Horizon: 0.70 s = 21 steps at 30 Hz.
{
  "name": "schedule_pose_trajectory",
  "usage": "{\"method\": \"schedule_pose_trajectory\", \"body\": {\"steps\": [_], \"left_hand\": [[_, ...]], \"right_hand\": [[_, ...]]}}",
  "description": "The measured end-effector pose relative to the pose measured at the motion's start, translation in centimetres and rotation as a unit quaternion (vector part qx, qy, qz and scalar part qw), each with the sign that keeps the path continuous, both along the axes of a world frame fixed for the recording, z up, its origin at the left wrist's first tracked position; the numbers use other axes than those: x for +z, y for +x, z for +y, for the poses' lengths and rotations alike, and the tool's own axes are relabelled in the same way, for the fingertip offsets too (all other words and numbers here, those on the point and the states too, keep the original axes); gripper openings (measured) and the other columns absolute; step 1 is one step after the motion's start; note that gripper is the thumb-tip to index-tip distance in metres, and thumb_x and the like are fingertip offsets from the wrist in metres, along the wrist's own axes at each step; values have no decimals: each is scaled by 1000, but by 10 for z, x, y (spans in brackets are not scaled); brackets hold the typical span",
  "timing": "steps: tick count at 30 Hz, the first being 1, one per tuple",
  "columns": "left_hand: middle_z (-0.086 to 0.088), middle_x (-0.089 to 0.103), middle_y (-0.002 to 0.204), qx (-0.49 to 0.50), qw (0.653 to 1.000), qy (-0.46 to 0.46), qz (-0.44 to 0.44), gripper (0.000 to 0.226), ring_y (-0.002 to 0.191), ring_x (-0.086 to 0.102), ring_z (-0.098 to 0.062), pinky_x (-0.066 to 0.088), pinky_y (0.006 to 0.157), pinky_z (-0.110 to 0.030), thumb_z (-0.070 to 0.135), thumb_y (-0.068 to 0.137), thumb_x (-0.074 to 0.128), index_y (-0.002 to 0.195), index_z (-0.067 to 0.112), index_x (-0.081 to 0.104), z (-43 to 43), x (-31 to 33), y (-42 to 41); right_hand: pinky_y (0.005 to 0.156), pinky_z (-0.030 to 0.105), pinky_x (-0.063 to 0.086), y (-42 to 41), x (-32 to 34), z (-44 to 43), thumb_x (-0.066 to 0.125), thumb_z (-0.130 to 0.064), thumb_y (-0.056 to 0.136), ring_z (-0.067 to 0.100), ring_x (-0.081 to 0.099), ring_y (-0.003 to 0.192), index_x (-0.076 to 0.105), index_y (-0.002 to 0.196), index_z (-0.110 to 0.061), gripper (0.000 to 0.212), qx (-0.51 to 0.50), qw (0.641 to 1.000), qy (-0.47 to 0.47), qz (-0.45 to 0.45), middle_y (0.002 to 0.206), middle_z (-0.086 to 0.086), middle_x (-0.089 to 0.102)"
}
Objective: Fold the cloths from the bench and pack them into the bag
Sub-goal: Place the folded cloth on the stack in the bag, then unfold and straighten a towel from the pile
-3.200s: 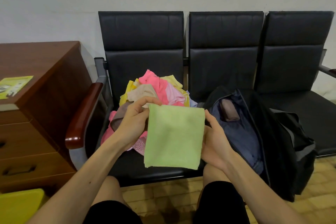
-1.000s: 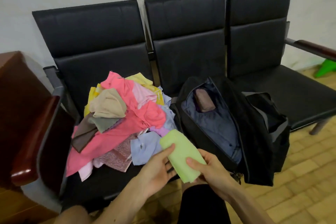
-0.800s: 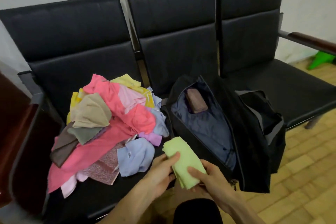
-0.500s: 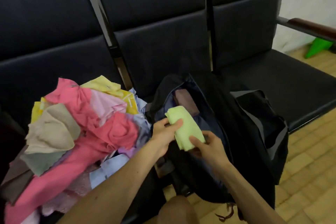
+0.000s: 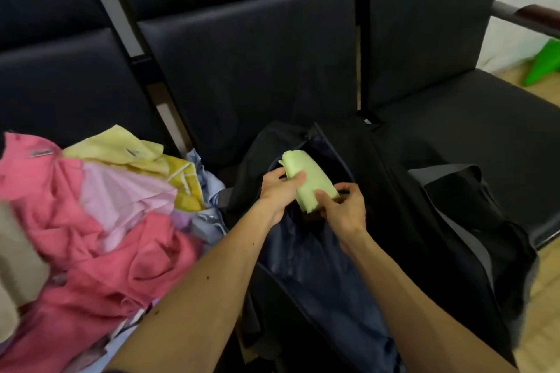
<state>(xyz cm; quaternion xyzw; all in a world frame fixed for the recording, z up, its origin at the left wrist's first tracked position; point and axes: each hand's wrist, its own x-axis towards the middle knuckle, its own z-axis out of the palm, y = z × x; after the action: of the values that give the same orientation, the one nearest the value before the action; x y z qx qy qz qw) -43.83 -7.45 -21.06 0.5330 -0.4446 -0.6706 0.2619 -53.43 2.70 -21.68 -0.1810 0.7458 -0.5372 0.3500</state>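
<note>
Both hands have carried the folded green cloth from the near seat edge up to the bag mouth since a second ago. View has also swung right and closer.

- Forearms come in from the bottom edge and converge over the bag, both bare.
- Left hand: grips the far-left part of the cloth, thumb lying across the top, fingers tucked behind or under it. Wrist roughly straight.
- Right hand: pinches the near-right end, thumb on top, fingers curled underneath. Back of the hand faces the camera.
- Green cloth: compact folded bundle, long axis running far-left to near-right, held between the two hands just above the far end of the bag opening. Cannot tell if it touches the bag interior.
- Bag: black, unzipped, lies on the tabletop with its dark blue lining exposed below the hands. Flap and grey strap are thrown to the right.
- Pile of cloths: on the tabletop just left of the bag and touching its side. Unfolded pink, pale pink, yellow and light blue pieces; a beige one at the left edge is blurred.
- Backrests: black padded panels behind the pile and the bag.
- Armrest: dark wood, far right.
- Green object: on the floor beyond the right seat; too little shows to identify it.
</note>
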Motion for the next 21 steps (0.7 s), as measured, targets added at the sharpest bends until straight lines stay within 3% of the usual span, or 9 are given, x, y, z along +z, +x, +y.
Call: {"method": "schedule_pose_trajectory", "body": {"steps": [6,10,13,15,18,21], "left_hand": [[-1,70,112,-94,983,-87,-128,14,103,67,-19,55,96,-41,27,93,68,105,21,66,-7,-17,1],[0,66,120,-137,974,-81,-161,36,110,63,-21,52,99,-43,33,92,68,124,18,62,-6,-8,9],[-4,59,127,-121,976,-80,-163,61,118,60,-29,50,102,-48,30,92,69,143,8,44,3,14,24],[-5,65,121,-112,975,-113,-152,60,112,64,-28,53,98,-47,27,91,69,144,10,46,14,36,45],[-2,70,91,-87,982,-153,-71,17,80,69,-16,58,69,-29,12,96,62,112,16,64,46,77,92],[0,67,71,-51,978,-198,-41,15,57,62,-10,49,53,-22,2,96,59,95,16,64,94,110,157]], "right_hand": [[88,44,55,2,-12,-7,77,-35,82,26,62,102,52,107,-25,37,-17,996,69,63,112,8,62],[99,47,49,8,-6,-1,71,-43,86,29,57,116,48,134,-18,58,29,989,117,83,128,12,58],[102,42,45,17,11,17,70,-35,88,31,54,123,40,143,-14,66,33,986,128,97,133,13,57],[99,39,44,27,27,36,70,-28,89,31,56,121,44,137,-11,57,21,988,115,100,125,11,61],[89,35,46,57,44,62,70,-18,88,29,64,104,62,106,-12,21,32,989,66,126,95,4,67],[83,40,52,114,56,73,69,-16,86,24,67,87,64,88,-20,7,106,986,0,129,81,-3,69]]}}
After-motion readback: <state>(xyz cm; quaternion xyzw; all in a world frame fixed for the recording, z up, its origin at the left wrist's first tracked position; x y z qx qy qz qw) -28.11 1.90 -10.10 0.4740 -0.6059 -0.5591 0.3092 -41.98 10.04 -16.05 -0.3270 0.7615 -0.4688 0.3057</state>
